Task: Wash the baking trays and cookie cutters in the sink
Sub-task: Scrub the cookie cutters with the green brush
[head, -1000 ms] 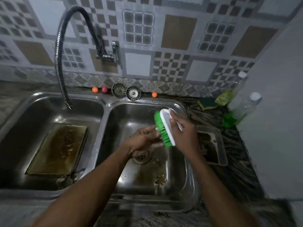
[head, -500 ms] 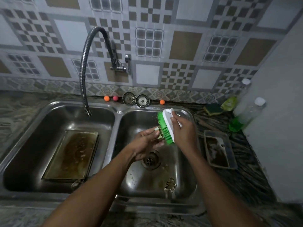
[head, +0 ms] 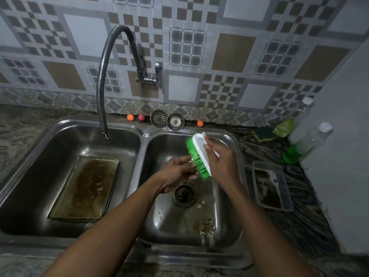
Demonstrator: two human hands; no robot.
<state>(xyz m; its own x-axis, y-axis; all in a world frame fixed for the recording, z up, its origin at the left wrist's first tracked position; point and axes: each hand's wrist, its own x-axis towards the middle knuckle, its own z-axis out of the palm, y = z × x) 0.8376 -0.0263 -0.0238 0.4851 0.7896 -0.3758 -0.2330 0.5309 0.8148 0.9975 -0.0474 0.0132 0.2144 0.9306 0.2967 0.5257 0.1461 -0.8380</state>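
My right hand grips a white scrub brush with green bristles above the right basin. My left hand pinches a small metal piece, apparently a cookie cutter, against the bristles; my fingers hide most of it. A gingerbread-man cookie cutter lies on the right basin's floor near the front. A dirty rectangular baking tray lies flat in the left basin. A smaller tray holding murky water sits on the counter to the right.
The flexible faucet hose hangs over the left basin. Two metal strainers and small coloured balls sit on the sink's back ledge. A sponge, a green pouch and clear bottles stand at the right wall.
The head view has shifted, so the sink sits further right and lower in frame. Both hands stay together over the right basin, brush against the held piece.
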